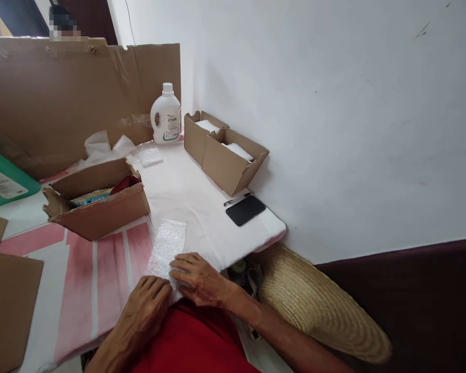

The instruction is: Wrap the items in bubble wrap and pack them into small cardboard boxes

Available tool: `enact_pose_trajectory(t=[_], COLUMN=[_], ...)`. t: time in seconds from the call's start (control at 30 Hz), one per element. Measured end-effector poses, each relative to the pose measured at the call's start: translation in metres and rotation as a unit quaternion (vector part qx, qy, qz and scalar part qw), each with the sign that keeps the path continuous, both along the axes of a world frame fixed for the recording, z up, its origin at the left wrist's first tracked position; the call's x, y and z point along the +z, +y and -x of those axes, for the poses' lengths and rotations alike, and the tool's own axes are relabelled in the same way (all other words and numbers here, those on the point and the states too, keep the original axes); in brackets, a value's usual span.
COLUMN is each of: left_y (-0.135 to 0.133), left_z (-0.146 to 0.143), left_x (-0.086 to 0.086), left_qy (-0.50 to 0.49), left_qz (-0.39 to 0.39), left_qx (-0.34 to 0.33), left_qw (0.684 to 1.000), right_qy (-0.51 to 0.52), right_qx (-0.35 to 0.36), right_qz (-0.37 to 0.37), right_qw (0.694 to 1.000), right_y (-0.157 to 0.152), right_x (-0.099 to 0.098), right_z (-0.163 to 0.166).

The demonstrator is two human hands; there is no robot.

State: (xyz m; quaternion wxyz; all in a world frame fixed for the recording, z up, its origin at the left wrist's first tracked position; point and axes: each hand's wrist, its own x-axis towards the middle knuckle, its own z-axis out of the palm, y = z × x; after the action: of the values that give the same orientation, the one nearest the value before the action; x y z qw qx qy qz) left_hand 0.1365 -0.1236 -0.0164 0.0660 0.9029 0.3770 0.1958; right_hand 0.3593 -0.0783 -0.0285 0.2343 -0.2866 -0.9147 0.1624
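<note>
A clear strip of bubble wrap [168, 239] lies on the table's near edge, right in front of my red clothing. My left hand [149, 296] grips its lower left side with curled fingers. From the other side, my right hand [200, 280] has its bent fingers closed over the lower right part of the wrap. The fingertips of both hands almost meet. Whether anything is inside the wrap cannot be made out, as my hands cover its lower end.
An open cardboard box [118, 217] with packets stands ahead on the left. Two boxes [227, 166] with white wrapped items stand by the wall, behind a black phone [245, 209] and pen. A white jug [166, 116] is further back. A straw hat [295, 290] hangs below right.
</note>
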Motion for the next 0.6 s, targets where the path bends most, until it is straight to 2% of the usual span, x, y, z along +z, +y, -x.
enact_pose_trajectory(t=[0.13, 0.27, 0.43, 0.6], left_y=[0.011, 0.016, 0.016, 0.021], left_z=[0.003, 0.020, 0.040, 0.033], left_x=[0.012, 0.018, -0.001, -0.019], left_qy=[-0.060, -0.124, -0.141, -0.233], left_qz=[0.090, 0.168, 0.225, 0.273], left_qx=[0.011, 0.077, 0.165, 0.237], left_qw=[0.994, 0.975, 0.950, 0.903], right_qy=[0.074, 0.193, 0.273, 0.286], right_qx=[-0.037, -0.087, -0.159, -0.222], right_qz=[0.014, 0.035, 0.104, 0.120], right_qw=[0.996, 0.977, 0.943, 0.924], right_y=[-0.014, -0.021, -0.024, -0.024], right_x=[-0.019, -0.031, -0.026, -0.021], right_z=[0.006, 0.011, 0.020, 0.025])
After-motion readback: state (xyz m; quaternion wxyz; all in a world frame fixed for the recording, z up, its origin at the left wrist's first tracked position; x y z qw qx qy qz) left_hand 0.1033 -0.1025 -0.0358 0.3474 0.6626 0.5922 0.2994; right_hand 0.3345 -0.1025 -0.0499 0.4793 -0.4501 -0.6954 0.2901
